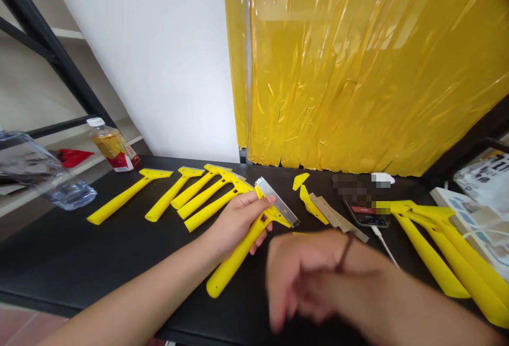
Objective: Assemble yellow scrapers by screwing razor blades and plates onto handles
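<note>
My left hand (242, 218) is closed around the head of a scraper (234, 264), thumb pressed on its silver metal blade plate. The scraper's yellow handle slants down toward the table's front edge. Just right of it hovers my right hand (302, 277), smeared by motion; its fingers point down and I cannot see whether they grip anything. Several yellow scrapers (119, 197) lie in a row on the left of the black table (131, 261). Beyond my right hand are small yellow plastic pieces (312, 205) and flat brownish-grey strips (336, 213).
More yellow scraper handles (433, 256) lie at the right, by a white-and-blue box (465, 224). A phone (368, 214) with a white cable rests near the back. At the left are a drink bottle (115, 147) and a clear bottle (67, 187). Yellow film (358, 70) hangs behind.
</note>
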### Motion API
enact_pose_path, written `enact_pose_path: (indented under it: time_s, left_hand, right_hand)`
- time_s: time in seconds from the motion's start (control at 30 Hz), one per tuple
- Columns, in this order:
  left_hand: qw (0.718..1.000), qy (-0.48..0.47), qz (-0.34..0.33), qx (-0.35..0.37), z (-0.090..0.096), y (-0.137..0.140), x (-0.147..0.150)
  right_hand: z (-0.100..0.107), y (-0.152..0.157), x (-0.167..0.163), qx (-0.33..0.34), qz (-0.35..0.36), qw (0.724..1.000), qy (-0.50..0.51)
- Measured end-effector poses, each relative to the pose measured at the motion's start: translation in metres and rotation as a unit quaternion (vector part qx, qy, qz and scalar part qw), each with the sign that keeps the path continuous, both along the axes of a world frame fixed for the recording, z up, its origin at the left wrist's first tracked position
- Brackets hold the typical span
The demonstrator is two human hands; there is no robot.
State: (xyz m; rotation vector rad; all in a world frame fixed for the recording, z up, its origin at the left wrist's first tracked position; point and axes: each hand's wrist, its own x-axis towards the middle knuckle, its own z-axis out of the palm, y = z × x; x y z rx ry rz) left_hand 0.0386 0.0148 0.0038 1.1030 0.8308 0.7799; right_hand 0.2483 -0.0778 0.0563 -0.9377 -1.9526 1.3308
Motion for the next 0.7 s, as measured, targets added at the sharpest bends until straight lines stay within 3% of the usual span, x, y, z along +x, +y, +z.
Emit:
enact_pose_path:
  time_s: [0.07, 0.1, 0.17, 0.27, 0.47, 0.63, 0.7]
  left_hand:
    - [1.0, 0.007, 0.01, 0.005, 0.0, 0.002, -0.001]
    - [1.0, 0.015, 0.009, 0.005, 0.0, 0.003, -0.001]
    - [1.0, 0.026, 0.002, 0.006, 0.001, 0.003, -0.001]
    - [0.999, 0.029, 0.005, 0.012, 0.003, 0.003, -0.001]
    - [0.999, 0.02, 0.017, 0.03, 0.001, 0.003, -0.001]
    - [0.999, 0.014, 0.022, 0.034, 0.0, 0.006, -0.003]
    - [0.999, 0.015, 0.018, 0.028, 0.0, 0.005, -0.002]
  right_hand:
    - [-0.003, 0.025, 0.016, 0.002, -0.042, 0.99, -0.131]
    - [-0.009, 0.037, 0.026, 0.03, -0.099, 0.968, -0.228]
    - [-0.023, 0.053, 0.044, 0.034, -0.17, 0.899, -0.403]
    - [-0.043, 0.06, 0.054, 0.019, -0.17, 0.871, -0.46]
    - [-0.051, 0.061, 0.042, 0.008, -0.135, 0.891, -0.433]
    - [-0.044, 0.074, 0.056, -0.022, -0.085, 0.935, -0.343]
    - [-0.039, 0.075, 0.057, -0.042, -0.095, 0.962, -0.252]
